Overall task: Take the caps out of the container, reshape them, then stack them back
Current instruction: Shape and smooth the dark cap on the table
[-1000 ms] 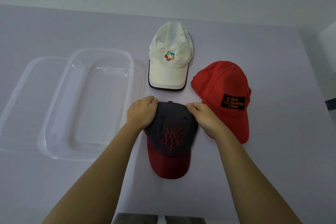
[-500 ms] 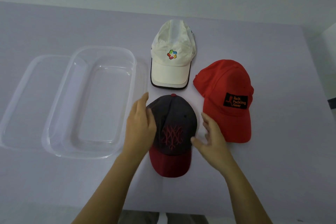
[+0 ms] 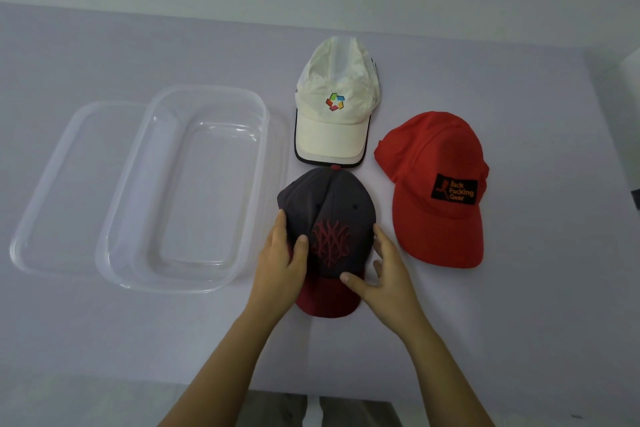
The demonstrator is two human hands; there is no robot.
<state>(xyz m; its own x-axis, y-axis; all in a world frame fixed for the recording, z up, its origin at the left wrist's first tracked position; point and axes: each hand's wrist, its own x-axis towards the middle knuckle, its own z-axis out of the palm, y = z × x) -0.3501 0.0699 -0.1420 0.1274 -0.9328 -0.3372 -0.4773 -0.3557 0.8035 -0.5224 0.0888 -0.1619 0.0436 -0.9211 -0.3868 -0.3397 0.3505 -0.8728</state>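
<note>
A dark grey cap (image 3: 329, 204) with a maroon brim and a red embroidered emblem lies on the table in front of me. My left hand (image 3: 282, 267) grips its left side, thumb on the front panel. My right hand (image 3: 384, 274) holds its right side, thumb at the seam where crown meets brim. A white cap (image 3: 336, 107) with a colourful logo lies beyond it. A red cap (image 3: 436, 184) with a black patch lies to the right. The clear plastic container (image 3: 138, 204) stands empty on the left.
The container's clear lid (image 3: 45, 191) lies under or beside it on the far left. The table's near edge runs along the bottom of the view, and a wall rises behind the table.
Both hands slid from the back of the dark cap's crown down its sides to the front near the brim. The cap stayed in place.
</note>
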